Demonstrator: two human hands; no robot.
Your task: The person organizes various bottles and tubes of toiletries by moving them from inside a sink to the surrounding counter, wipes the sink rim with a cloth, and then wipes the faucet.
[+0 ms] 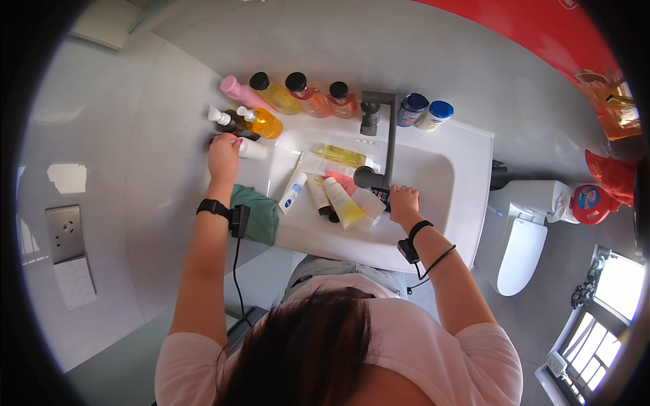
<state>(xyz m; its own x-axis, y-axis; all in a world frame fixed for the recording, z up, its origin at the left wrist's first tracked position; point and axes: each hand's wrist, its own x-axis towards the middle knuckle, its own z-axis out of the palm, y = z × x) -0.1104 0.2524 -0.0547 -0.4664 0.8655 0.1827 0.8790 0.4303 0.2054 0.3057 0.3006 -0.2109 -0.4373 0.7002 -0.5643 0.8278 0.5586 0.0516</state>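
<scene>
At the left rim of the sink, my left hand (225, 157) has its fingers around a white bottle (252, 148). My right hand (404, 204) is low in the basin beside the faucet head, its fingers curled at a dark blue container (381, 196) that it partly hides. Left of that hand lies a pile of toiletries: a yellow-and-white tube (343, 203), a white tube with a black cap (319, 194), a blue-and-white Nivea tube (293, 193), a large white tube (325, 165), a clear yellow bottle (345, 155) and a translucent container (369, 205).
A dark swivel faucet (392, 137) arches over the white sink (431, 238). Along the back stand a pink bottle (246, 94), several black-capped bottles (310, 101) and two blue-capped jars (434, 115). An amber pump bottle (266, 123) is near my left hand. A green cloth (256, 218) drapes the front-left edge.
</scene>
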